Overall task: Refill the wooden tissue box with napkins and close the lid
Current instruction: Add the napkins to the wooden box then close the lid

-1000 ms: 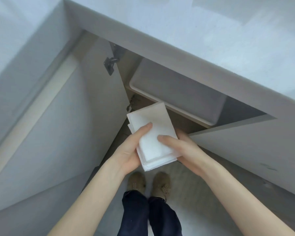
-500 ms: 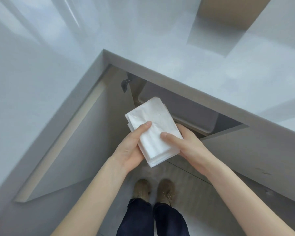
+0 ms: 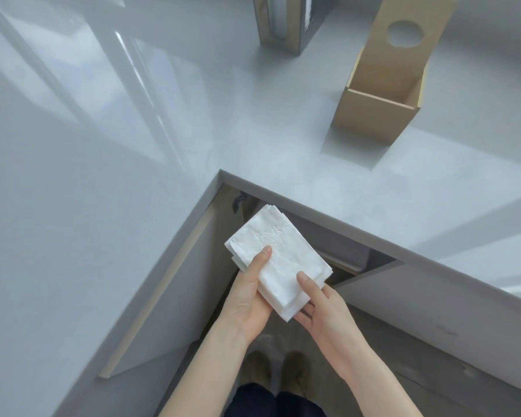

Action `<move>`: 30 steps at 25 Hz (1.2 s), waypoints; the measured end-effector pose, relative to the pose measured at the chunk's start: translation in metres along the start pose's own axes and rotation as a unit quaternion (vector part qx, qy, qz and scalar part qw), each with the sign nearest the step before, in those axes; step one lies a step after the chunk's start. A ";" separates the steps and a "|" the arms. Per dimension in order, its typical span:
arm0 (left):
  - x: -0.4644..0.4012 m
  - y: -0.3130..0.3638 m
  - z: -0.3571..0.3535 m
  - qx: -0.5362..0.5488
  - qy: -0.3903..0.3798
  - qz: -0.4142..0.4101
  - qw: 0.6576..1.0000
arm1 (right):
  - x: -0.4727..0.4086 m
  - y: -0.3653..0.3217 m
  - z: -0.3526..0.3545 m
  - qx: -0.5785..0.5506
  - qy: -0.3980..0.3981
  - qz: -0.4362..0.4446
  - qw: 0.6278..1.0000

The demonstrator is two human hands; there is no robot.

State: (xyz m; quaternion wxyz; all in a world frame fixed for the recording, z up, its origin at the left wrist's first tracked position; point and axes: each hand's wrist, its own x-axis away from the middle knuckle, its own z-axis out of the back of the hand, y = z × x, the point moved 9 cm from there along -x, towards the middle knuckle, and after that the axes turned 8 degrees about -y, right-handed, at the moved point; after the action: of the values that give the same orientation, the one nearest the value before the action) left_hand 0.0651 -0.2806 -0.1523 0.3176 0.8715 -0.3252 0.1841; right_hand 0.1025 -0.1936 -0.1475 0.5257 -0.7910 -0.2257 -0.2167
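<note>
A stack of white napkins [image 3: 278, 254] is held between both hands below the counter's edge, in front of an open cabinet. My left hand [image 3: 247, 299] grips its left side with the thumb on top. My right hand [image 3: 324, 308] holds its lower right corner, thumb on top too. The wooden tissue box [image 3: 373, 115] stands on the grey counter at the upper right. Its lid [image 3: 415, 25], with a round hole, is tipped up and back, so the top is open. I cannot see the box's bottom.
The grey L-shaped counter [image 3: 133, 161] wraps around me. A dark upright holder [image 3: 286, 22] stands at the back. Below, a cabinet door [image 3: 169, 296] hangs open to the left, with a grey bin [image 3: 340, 245] inside. My shoes [image 3: 278, 374] are on the floor.
My view has lifted from the cabinet to the countertop, bringing the wooden box into sight. Both hands have kept their hold on the napkin stack, which has turned slightly.
</note>
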 end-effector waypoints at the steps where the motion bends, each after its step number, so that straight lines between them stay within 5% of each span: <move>1: 0.005 0.003 -0.002 -0.014 0.001 -0.012 1.000 | 0.004 -0.002 -0.008 -0.006 -0.003 0.007 1.000; 17: -0.008 0.082 -0.085 -0.345 -0.035 -0.036 0.937 | 0.010 -0.126 0.027 0.130 0.090 0.066 0.985; 30: -0.124 0.115 -0.189 -0.414 0.002 -0.073 0.907 | -0.054 -0.252 0.104 0.157 0.081 0.088 0.980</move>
State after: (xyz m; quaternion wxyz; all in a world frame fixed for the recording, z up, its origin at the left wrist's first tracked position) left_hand -0.1240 -0.1651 -0.0298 0.6634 0.6823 -0.3071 0.0111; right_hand -0.0769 -0.0165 -0.0309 0.6767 -0.6954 -0.1429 -0.1951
